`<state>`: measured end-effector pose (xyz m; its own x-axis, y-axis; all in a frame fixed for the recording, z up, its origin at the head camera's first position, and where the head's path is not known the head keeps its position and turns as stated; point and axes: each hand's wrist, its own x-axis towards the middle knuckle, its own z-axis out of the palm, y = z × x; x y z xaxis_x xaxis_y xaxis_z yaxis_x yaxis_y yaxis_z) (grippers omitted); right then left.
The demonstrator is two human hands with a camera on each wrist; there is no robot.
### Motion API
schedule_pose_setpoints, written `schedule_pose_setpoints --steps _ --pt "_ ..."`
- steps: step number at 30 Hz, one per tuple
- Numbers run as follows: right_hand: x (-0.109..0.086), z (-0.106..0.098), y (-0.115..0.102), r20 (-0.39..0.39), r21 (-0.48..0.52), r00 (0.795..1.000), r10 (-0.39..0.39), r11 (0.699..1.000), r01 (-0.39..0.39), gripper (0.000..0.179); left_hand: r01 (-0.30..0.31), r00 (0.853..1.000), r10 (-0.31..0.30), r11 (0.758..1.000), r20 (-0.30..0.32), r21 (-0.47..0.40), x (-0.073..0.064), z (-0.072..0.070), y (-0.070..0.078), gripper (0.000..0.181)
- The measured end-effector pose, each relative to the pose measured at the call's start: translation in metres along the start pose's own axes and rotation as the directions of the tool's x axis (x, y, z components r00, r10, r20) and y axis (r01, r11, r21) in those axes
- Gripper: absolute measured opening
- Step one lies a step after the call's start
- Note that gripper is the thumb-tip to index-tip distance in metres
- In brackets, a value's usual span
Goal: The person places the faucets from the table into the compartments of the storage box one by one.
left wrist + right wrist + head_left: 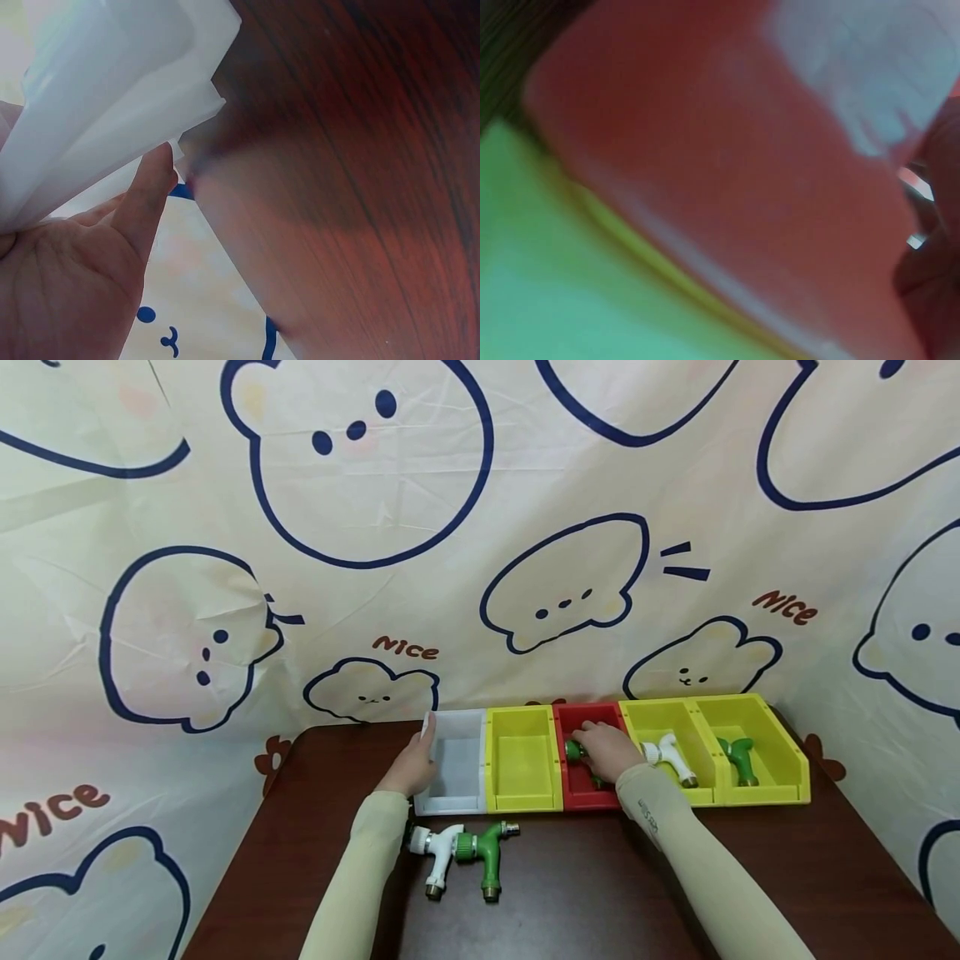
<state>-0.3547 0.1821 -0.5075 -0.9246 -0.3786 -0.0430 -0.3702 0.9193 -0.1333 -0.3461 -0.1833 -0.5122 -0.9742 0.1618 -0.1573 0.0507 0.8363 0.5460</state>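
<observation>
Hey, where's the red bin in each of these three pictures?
Head: the red bin is right of centre, between yellow bins.
Left wrist: not in it.
Right wrist: it fills the middle, blurred.
Shared by head and right wrist: the right hand, at the latter's right edge.

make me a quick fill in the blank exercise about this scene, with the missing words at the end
1. The left grip holds the grey bin, whose neighbour in the row is a ____ bin.
2. The right grip is in the ____ bin.
3. The rightmost bin contains a ____ tap.
4. In the head view, the table's white tap lies to the ____ of its green tap.

Missing words: yellow; red; green; left.
</observation>
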Motion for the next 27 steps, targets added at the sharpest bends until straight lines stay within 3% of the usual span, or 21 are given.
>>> schedule_pose_setpoints --steps 17,27 --pt "0.0051 0.0039 -0.0029 0.034 -0.018 0.999 0.004 1.000 -0.003 0.042 0.007 1.000 -0.007 1.000 -0.009 0.014 -0.0001 -0.0012 0.0012 0.091" --pt "0.0056 0.0072 -0.0037 0.088 0.017 0.995 0.053 0.998 -0.055 0.056 0.003 1.000 -0.003 1.000 -0.006 0.007 -0.0015 -0.0010 0.0019 0.090"
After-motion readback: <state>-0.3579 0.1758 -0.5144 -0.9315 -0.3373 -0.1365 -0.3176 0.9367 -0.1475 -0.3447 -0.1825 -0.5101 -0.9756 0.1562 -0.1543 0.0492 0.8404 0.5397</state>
